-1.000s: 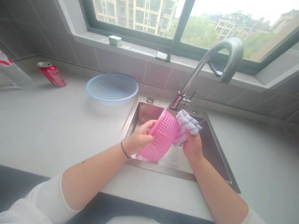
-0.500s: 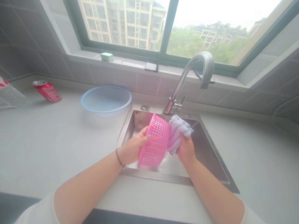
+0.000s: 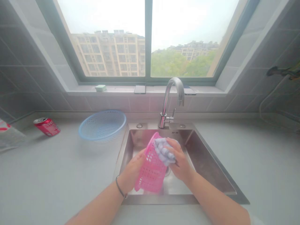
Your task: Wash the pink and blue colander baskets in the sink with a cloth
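Observation:
A pink perforated plastic basket (image 3: 153,173) is held tilted on its side over the metal sink (image 3: 212,165). My left hand (image 3: 133,172) grips its rim from the left, with some of the fingers hidden behind the basket. On the right, my right hand (image 3: 179,159) is closed round a bunched white and pale purple cloth (image 3: 164,151), which presses against the upper outer side of the basket. Both hands are above the basin, in front of the chrome faucet (image 3: 166,100).
A blue perforated basket (image 3: 102,126) stands on the counter left of the sink. Farther left are a tilted red can (image 3: 47,126) and a clear plastic bag (image 3: 9,137). A green-white block (image 3: 100,88) and a flat dark-edged device (image 3: 140,89) lie on the windowsill.
The view has tipped upward and levelled. My right hand has brought the cloth from the basket's base edge onto its upper side, and the cloth is more bunched. My left hand keeps its hold.

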Tool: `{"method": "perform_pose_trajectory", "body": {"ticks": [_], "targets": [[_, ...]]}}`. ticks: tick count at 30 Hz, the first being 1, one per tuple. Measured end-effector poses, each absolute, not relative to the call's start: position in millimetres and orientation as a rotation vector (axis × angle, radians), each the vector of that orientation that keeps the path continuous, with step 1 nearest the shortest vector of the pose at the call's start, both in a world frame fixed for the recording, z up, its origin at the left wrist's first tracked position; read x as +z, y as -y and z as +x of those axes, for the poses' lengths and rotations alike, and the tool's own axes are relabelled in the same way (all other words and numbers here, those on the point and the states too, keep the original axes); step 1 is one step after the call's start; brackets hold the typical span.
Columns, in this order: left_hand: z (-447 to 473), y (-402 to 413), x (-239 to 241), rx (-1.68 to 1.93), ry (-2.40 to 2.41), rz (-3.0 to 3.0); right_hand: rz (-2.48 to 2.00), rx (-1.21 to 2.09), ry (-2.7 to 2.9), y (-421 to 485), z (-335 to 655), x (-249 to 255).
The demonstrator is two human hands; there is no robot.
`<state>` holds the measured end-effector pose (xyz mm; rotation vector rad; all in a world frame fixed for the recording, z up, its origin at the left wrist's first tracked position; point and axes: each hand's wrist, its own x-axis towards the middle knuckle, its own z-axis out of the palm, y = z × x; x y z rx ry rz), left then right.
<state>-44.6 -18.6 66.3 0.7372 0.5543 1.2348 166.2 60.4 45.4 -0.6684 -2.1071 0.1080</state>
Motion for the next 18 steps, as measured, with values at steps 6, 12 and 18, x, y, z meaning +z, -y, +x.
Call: {"method": "perform_pose_trajectory", "body": {"ticks": [6,12,18], "targets": [[-48.1,20.1,65.1,1.309,-0.696,0.721,-0.303,-0.088,2.272,-41.6,157.5,55.7],[-43.2,24.4,63.7,1.247,-0.768,0.738,-0.775,0.412,1.988,-66.8,165.3,41.3],[-47.3,27.0,64.8,1.286,-0.757,0.748,-0.315,-0.031,2.279,-34.1,156.7,58.2]]}}
